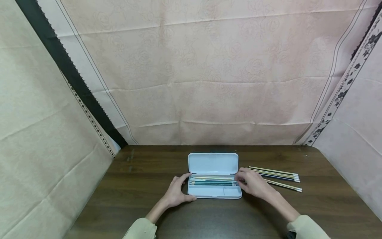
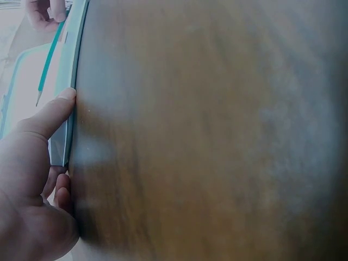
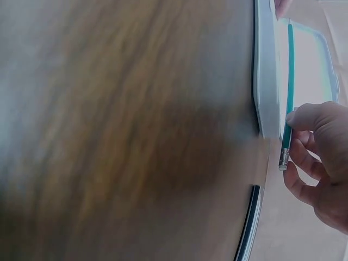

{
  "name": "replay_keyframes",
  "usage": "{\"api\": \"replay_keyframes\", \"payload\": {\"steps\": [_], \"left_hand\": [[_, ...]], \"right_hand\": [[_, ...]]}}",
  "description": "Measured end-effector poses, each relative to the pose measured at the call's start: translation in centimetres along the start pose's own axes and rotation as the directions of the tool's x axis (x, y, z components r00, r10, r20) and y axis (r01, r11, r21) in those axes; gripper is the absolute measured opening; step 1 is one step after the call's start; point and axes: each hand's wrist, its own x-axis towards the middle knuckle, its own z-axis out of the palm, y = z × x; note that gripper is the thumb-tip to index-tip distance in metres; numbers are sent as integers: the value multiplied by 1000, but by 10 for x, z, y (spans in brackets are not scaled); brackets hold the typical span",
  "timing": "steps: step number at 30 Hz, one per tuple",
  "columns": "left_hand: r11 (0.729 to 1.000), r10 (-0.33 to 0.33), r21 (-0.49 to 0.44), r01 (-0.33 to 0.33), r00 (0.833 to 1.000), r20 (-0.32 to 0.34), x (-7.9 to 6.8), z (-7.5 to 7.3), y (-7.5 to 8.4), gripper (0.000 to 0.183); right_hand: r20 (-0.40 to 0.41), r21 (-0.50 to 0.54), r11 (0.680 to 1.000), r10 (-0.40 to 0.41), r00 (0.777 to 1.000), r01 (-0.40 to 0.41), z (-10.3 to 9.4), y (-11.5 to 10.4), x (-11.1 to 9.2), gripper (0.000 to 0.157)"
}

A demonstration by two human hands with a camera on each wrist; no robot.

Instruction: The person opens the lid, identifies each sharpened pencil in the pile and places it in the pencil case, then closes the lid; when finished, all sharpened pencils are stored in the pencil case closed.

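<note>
A light-blue pencil case (image 1: 213,153) lies on the table with its lid folded back. Several pencils (image 1: 213,183) lie side by side in its long compartment, some green and some pale. My left hand (image 1: 176,192) grips the case's left end, thumb at the front edge and fingers at the back corner. Over the right end, my right hand (image 1: 251,182) pinches a green pencil (image 3: 290,70) near its silver eraser end, thumb against the fingers. The pencil's point is toward the left, along the case's length.
To the right of the case lies a loose group of striped and dark pencils (image 1: 279,174), with one pencil (image 1: 285,186) slightly apart in front. The brown wooden table (image 1: 143,179) is bordered by hanging pale patterned cloth (image 1: 209,83) at the back and sides.
</note>
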Motion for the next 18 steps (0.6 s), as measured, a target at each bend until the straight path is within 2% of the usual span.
{"api": "replay_keyframes", "payload": {"steps": [10,18], "left_hand": [[1000,5,1,-5,1000,-5,0,0,1,91],[1000,3,7,-3,1000,-7,0,0,2,91]], "right_hand": [[44,26,1000,-2,999,1,7,-11,11,12],[10,32,998,-50,999,50,13,-17,18,13]]}}
